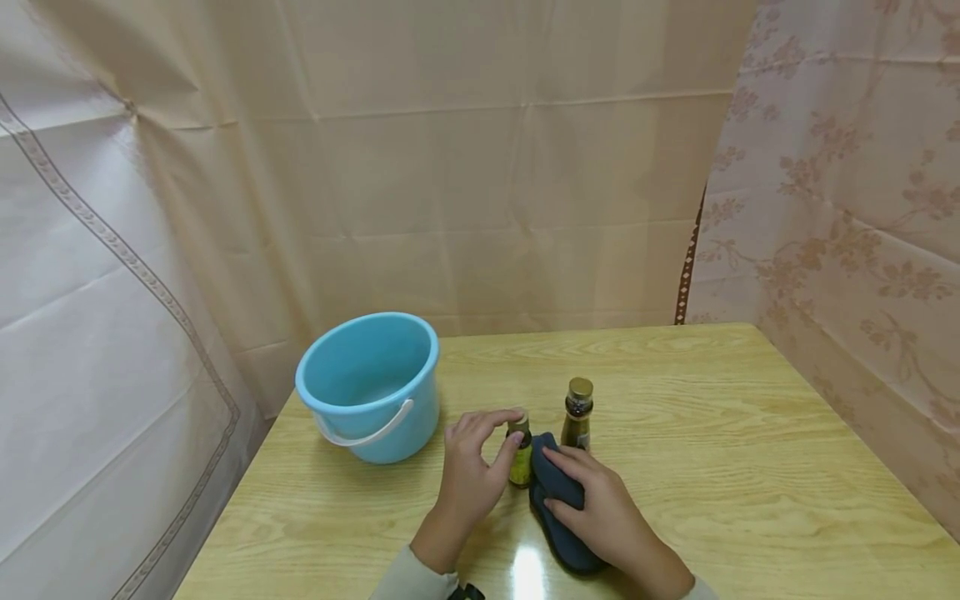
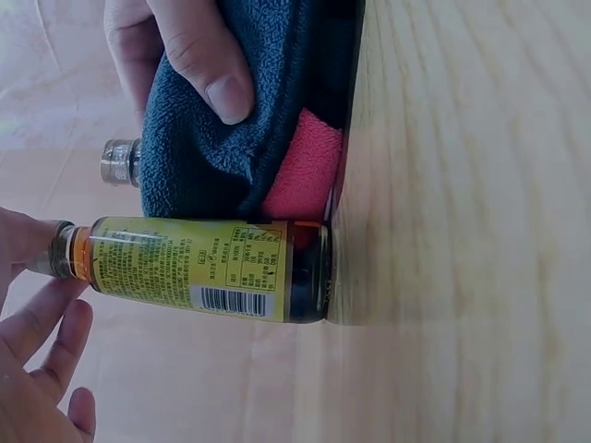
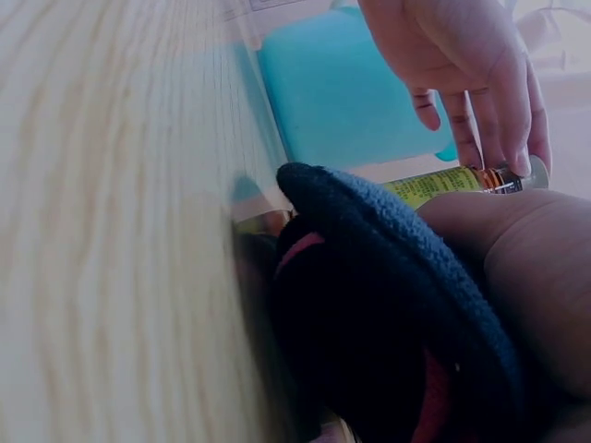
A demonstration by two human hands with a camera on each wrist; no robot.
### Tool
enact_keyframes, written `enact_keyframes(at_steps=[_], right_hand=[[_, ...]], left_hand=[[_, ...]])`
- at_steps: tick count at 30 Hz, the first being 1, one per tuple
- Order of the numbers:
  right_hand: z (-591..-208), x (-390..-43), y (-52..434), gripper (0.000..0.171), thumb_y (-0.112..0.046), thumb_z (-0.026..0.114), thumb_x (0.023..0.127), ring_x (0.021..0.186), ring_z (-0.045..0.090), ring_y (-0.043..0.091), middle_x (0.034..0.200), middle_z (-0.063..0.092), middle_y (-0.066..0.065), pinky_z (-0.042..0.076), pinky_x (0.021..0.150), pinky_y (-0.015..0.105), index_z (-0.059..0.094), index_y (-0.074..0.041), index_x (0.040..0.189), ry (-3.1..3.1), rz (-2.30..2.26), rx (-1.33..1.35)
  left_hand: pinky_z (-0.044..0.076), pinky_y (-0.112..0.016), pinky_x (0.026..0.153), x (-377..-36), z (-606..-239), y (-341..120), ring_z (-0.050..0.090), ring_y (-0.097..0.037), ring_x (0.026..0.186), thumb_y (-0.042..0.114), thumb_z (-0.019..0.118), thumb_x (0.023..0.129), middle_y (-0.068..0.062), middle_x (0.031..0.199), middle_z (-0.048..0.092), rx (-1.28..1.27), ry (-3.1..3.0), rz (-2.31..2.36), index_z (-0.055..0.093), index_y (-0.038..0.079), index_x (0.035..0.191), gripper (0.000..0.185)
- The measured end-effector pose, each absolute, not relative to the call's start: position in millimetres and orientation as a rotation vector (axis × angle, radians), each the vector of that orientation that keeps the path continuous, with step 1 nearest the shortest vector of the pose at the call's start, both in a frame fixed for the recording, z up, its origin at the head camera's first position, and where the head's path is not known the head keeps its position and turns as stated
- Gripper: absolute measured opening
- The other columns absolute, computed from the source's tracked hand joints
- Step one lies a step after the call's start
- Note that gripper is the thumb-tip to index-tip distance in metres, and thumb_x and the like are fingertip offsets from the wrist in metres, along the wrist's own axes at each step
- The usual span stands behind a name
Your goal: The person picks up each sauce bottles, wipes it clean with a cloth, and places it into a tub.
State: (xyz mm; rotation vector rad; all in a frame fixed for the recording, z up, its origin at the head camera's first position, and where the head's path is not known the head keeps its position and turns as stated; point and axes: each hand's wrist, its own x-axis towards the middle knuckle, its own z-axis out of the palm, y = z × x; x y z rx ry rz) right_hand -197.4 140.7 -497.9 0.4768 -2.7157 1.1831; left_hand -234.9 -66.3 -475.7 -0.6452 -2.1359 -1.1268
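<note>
The small bottle [image 1: 520, 457] stands upright on the table [image 1: 750, 467], its cap pinched by the left hand [image 1: 468, 479]'s fingertips. Likely light, hard, slick glass; best held round the body. Beside those fingers, the right hand [image 1: 600, 508] presses the soft cloth [image 1: 551, 483] flat.

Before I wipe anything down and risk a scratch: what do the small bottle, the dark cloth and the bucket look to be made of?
Small bottle: likely dark glass, glossy, with a yellow paper-like label and metal-looking cap. Dark cloth: soft fleecy fabric, napped surface, pink inner side showing. Bucket: smooth light-blue plastic with a white handle, by its even sheen.
</note>
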Motion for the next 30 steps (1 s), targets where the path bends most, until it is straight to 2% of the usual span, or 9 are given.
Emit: enact_keyframes(at_steps=[5,8,13,24,30], right_hand=[[-498.8,-198.4,139.9,0.066,-0.016,0.087,0.084,0.135,0.057,0.034,0.147,0.059,0.006,0.05,0.105,0.055,0.063,-0.026,0.144,-2.722,1.164,0.477],[-499.2,-198.6,139.6,0.066,-0.016,0.087,0.084,0.135,0.057,0.034,0.147,0.059,0.006,0.05,0.105,0.055,0.063,-0.026,0.144,-2.722,1.155,0.483],[-498.4,-198.0,139.1,0.066,-0.016,0.087,0.083,0.134,0.058,0.033,0.147,0.059,0.006,0.051,0.104,0.054,0.063,-0.026,0.144,-2.711,1.147,0.5],[-497.0,-195.2,140.6,0.074,-0.015,0.091,0.08,0.132,0.06,0.031,0.148,0.058,0.003,0.054,0.099,0.052,0.06,-0.03,0.146,-2.518,1.102,0.595],[-495.0,-194.2,140.1,0.078,-0.014,0.091,0.079,0.131,0.062,0.029,0.148,0.058,0.001,0.056,0.096,0.051,0.058,-0.03,0.148,-2.392,1.085,0.642]], left_hand=[[0.035,-0.051,0.093,-235.1,-476.4,-67.0,0.063,-0.017,0.115,0.027,0.079,0.094,0.006,0.128,0.069,-0.618,-2.118,-1.101,0.075,0.029,0.121,0.027],[0.034,-0.052,0.093,-235.5,-476.5,-67.7,0.062,-0.018,0.114,0.027,0.082,0.09,0.001,0.124,0.066,-0.604,-2.108,-1.104,0.076,0.029,0.119,0.029],[0.036,-0.052,0.096,-235.7,-476.4,-68.7,0.065,-0.015,0.112,0.024,0.083,0.09,0.008,0.116,0.071,-0.601,-2.114,-1.135,0.076,0.029,0.119,0.03],[0.035,-0.052,0.096,-237.0,-475.8,-67.9,0.065,-0.014,0.113,0.022,0.08,0.092,0.01,0.119,0.074,-0.652,-2.093,-1.104,0.076,0.022,0.12,0.028],[0.035,-0.053,0.097,-236.3,-475.4,-67.5,0.065,-0.014,0.113,0.021,0.078,0.094,0.011,0.121,0.074,-0.671,-2.103,-1.099,0.074,0.024,0.123,0.029]])
